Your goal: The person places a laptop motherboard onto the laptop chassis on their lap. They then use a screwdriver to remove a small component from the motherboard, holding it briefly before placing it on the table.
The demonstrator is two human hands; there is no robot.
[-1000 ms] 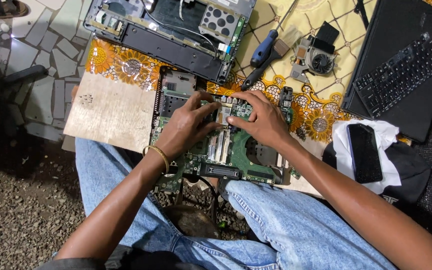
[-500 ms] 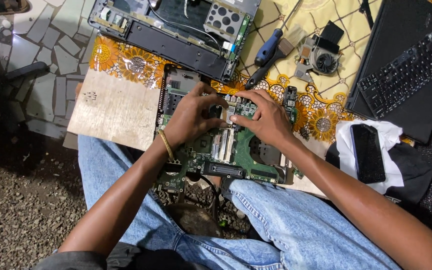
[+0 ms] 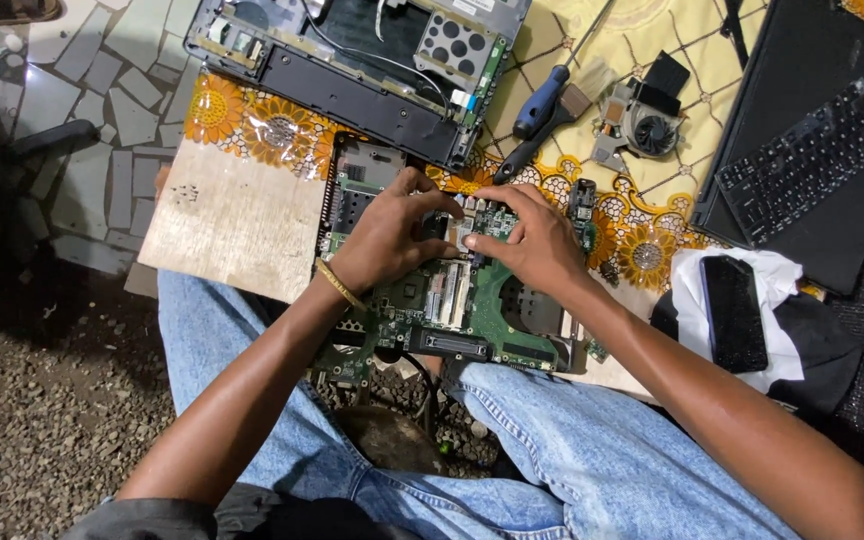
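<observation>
A green laptop motherboard point(image 3: 472, 320) rests across my lap and the edge of a low table. My left hand point(image 3: 387, 235), with a gold bracelet at the wrist, lies on the board's upper left part, fingers curled around a small dark part near the middle. My right hand point(image 3: 527, 245) presses down on the board's upper middle, its fingertips meeting those of the left hand. What lies under the fingertips is hidden.
A stripped laptop base point(image 3: 352, 60) lies at the table's far side. Beside it are a blue-handled screwdriver point(image 3: 542, 100), a cooling fan point(image 3: 642, 120) and a black keyboard panel point(image 3: 802, 170). A dark phone point(image 3: 732, 310) sits on white cloth. A wooden board point(image 3: 237, 220) lies left; gravel below.
Both hands stay on the motherboard with only small finger shifts. The view has drifted slightly, nothing was picked up or let go.
</observation>
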